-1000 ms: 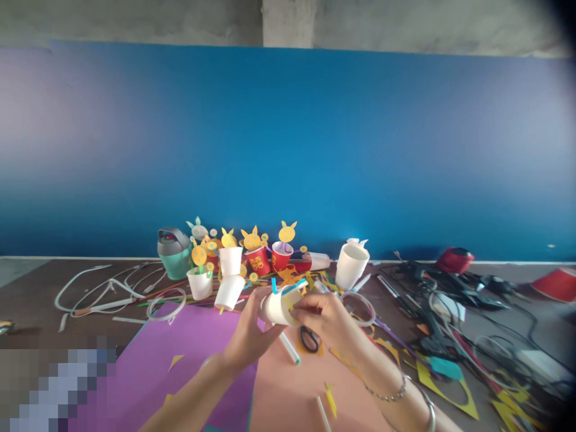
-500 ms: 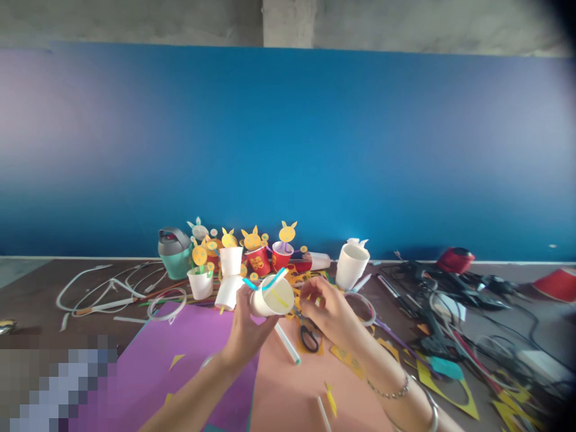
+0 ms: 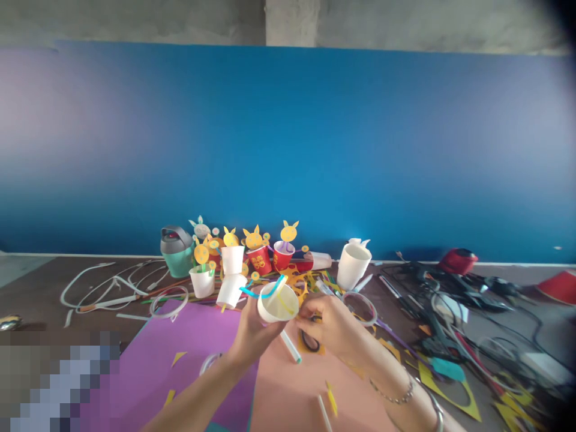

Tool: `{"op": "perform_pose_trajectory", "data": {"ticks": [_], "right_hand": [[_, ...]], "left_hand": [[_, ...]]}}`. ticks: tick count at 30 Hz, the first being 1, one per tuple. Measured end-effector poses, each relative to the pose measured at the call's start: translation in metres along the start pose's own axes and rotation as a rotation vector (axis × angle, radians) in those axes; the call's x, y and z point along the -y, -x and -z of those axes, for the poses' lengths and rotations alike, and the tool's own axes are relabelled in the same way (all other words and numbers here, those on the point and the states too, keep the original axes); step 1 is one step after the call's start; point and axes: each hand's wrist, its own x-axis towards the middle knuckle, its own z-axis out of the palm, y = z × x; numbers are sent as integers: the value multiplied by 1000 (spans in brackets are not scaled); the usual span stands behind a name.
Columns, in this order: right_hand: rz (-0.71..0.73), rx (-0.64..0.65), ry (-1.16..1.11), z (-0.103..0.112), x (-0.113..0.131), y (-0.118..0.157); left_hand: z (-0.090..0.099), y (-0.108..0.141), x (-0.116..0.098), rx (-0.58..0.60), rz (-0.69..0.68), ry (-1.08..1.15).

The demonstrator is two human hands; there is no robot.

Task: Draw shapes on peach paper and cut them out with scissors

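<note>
A white paper cup (image 3: 275, 307) is tilted with its mouth toward me, and my left hand (image 3: 252, 336) is wrapped round its left side and base. A blue strip (image 3: 272, 289) bends across its rim, and a yellow strip (image 3: 286, 300) lies inside. At the cup's right edge is my right hand (image 3: 321, 318), fingers pinched together; what they hold, if anything, is too small to make out. Black-handled scissors (image 3: 310, 343) lie partly hidden behind my right hand. A white glue stick or pen (image 3: 291, 347) rests just below the cup.
Paper cups with animal faces (image 3: 257, 259) stand at the back beside a green-grey container (image 3: 177, 255). A white mug (image 3: 353, 265) stands right of them. Purple (image 3: 180, 342) and orange sheets (image 3: 288, 396) cover the front. Cables and tools (image 3: 477, 306) fill the right; white cables lie left.
The cup and my left hand have shifted slightly right and down, and the cup's mouth has turned. My right hand has moved down, its fingers now against the cup's edge.
</note>
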Motion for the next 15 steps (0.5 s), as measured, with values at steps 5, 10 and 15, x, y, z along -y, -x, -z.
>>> {"op": "perform_pose_trajectory", "data": {"ticks": [5, 10, 15], "right_hand": [[20, -10, 107, 8, -9, 0], [20, -23, -70, 7, -7, -1], [-36, -16, -193, 5, 0, -3]], "left_hand": [[-2, 0, 0, 7, 111, 140], [0, -1, -4, 44, 115, 154], [0, 1, -7, 130, 173, 212]]}}
